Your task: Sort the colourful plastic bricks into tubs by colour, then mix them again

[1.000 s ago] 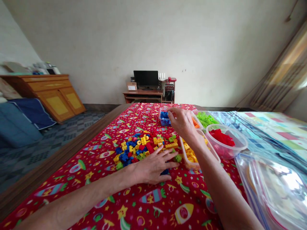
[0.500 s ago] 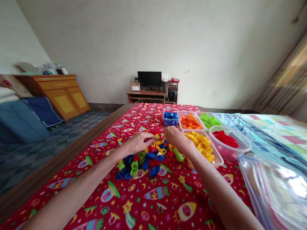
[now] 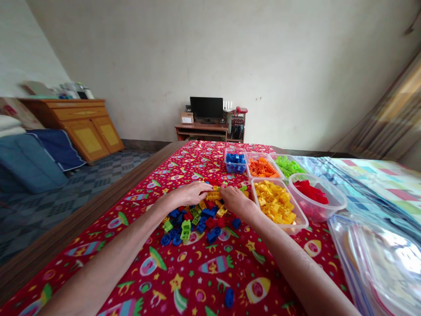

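A heap of mixed toy bricks (image 3: 197,217) in blue, red, yellow and green lies on the red rocket-print cloth (image 3: 204,272). My left hand (image 3: 187,194) and my right hand (image 3: 235,199) meet over the far side of the heap, fingertips pinched together on a small yellow brick piece (image 3: 214,193). To the right stand clear tubs of sorted bricks: blue (image 3: 235,161), orange (image 3: 262,167), green (image 3: 289,165), yellow (image 3: 276,202), and a round bowl of red (image 3: 316,195).
One loose blue brick (image 3: 229,297) lies near the front of the cloth. Clear zip bags (image 3: 381,259) lie at the right on a patterned sheet. The table's wooden edge (image 3: 82,224) runs along the left; beyond are a cabinet (image 3: 82,127) and a desk with a monitor (image 3: 206,109).
My right hand came back from the blue tub to the heap. My left hand lifted off the near side of the heap and both now pinch at its far side. The view shifted slightly.
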Demonstrator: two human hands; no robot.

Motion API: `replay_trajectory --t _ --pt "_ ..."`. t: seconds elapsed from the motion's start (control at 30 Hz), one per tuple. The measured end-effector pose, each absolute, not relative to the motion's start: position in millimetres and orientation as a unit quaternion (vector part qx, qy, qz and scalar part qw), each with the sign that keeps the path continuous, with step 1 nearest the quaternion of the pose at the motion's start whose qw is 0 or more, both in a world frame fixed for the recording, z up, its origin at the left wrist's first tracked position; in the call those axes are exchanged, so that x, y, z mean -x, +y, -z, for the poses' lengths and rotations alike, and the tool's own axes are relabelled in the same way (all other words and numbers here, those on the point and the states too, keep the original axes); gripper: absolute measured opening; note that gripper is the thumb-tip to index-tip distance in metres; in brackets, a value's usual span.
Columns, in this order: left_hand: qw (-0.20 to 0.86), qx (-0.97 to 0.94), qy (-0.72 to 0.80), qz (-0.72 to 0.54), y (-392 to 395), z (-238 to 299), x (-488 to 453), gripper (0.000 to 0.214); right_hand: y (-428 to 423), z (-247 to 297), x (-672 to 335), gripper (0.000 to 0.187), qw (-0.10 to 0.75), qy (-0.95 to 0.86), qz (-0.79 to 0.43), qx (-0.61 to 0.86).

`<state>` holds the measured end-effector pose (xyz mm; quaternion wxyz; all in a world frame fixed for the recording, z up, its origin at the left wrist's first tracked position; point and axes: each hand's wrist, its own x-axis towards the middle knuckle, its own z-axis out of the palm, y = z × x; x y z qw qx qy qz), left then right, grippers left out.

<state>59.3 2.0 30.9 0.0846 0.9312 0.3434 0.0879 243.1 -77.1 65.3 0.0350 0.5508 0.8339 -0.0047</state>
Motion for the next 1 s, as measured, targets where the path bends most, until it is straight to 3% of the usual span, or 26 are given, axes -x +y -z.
replay_trajectory --t 0.57,0.77,1.0 --pt "0.103 -0.918 0.377 -0.072 8 -33 -46 0.024 -64 -57 -251 0.042 0.04 0.837 0.031 -0.545" --pt "0.124 -0.904 0.407 -0.033 3 -34 -49 0.051 -62 -49 -250 0.042 0.02 0.845 0.044 -0.532" --pt "0.142 -0.886 0.442 -0.001 1 -40 -51 0.056 -59 -60 -260 0.031 -0.017 0.829 -0.008 -0.558"
